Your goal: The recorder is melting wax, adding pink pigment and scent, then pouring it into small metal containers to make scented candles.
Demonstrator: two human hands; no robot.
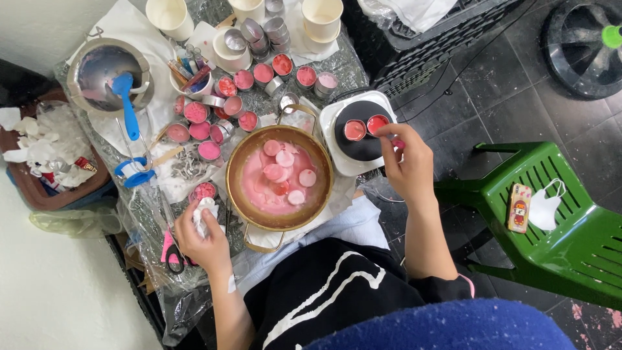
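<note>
A white tissue (206, 214) is being pinched in the curled left hand (202, 241), just beside a pink-filled tin (204, 190). A gold pan (280, 177) of pink wax discs is being kept between the hands. A red tin (378, 123) on the black hotplate (361, 133) is being gripped by the right hand's (406, 162) fingertips.

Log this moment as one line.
left hand: holds tissue | right hand: fingers at red tin on hotplate | pan: pink wax, discs
</note>
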